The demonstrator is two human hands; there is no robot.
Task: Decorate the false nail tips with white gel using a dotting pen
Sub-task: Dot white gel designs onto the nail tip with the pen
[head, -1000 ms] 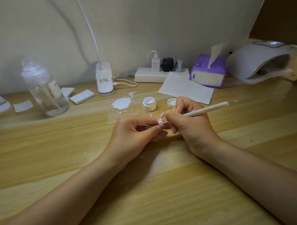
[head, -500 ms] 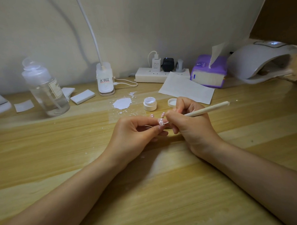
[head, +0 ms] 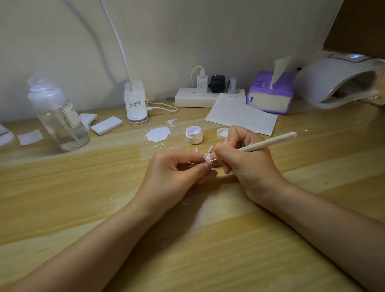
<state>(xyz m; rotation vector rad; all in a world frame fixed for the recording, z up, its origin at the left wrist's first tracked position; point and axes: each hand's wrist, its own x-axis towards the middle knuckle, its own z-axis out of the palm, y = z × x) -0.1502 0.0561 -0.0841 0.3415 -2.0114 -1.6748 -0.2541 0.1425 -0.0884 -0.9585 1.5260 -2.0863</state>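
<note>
My left hand (head: pixel 177 170) pinches a small pink false nail tip (head: pixel 208 157) with white dots on it. My right hand (head: pixel 246 163) grips a cream dotting pen (head: pixel 272 141), and its thin metal point touches the held tip. Two more pink dotted nail tips (head: pixel 211 148) lie on the wooden desk just behind my fingers. An open white gel jar (head: pixel 194 135) stands behind them, with its lid (head: pixel 223 132) to the right.
A smear of white gel (head: pixel 158 134) lies left of the jar. A clear pump bottle (head: pixel 59 115), lamp base (head: pixel 136 104), power strip (head: pixel 198 97), paper sheet (head: pixel 240 117), purple tissue pack (head: pixel 270 95) and nail lamp (head: pixel 337 81) line the back of the desk (head: pixel 212 243).
Both hands stay nearly still over the nail tip; the pen point makes only tiny movements on it.
</note>
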